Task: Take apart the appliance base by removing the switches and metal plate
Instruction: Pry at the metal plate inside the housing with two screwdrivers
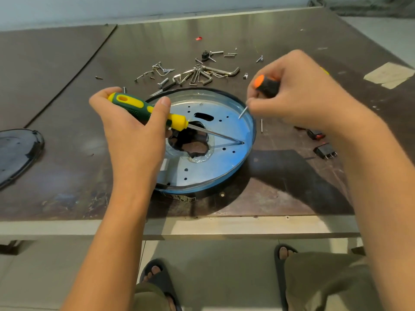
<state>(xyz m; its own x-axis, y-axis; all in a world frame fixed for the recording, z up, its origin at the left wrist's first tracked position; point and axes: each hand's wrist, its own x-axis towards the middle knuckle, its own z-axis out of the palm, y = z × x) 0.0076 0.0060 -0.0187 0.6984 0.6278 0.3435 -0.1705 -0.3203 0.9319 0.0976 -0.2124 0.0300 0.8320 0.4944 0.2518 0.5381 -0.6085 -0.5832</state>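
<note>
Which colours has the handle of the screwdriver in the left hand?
The handle is green and yellow; head view.

On my feed the green screwdriver carries yellow bands and a yellow collar, while the orange-capped screwdriver is black below its cap. The metal plate reads silvery with a blue sheen, dotted with small dark holes, inside the black rim of the base, on a scuffed dark brown table. I also see a black switch with silvery pins, a second switch in black and red, a glossy black cover, silvery hex keys, a red scrap and pale beige tape.
</note>
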